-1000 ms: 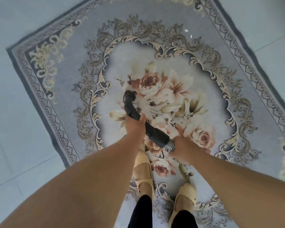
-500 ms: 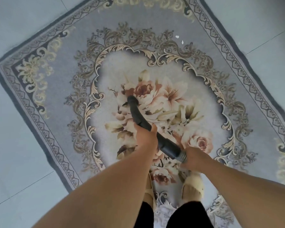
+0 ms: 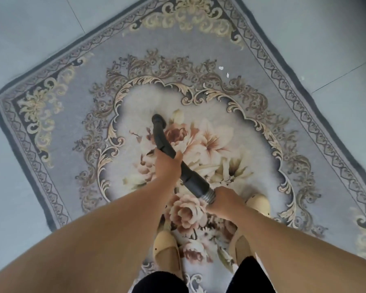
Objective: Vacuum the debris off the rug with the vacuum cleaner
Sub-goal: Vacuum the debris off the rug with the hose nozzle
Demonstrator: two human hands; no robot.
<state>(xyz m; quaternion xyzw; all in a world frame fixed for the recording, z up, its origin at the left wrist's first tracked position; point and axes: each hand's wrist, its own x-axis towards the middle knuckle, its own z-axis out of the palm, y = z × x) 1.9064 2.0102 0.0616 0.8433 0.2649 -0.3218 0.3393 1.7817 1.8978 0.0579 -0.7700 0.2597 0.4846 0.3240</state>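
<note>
While we stand on the rug, our left hand grips the black vacuum wand, its nozzle sweeping the floral centre; our right hand clasps the ribbed hose. White debris lies beyond, rightward: next, we judge, reach there.

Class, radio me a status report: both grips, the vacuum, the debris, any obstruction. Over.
Left grip on wand, right grip at hose collar. Nozzle over rug, pale centre. White debris beyond, to the right, not yet reached. Nothing in between.
</note>
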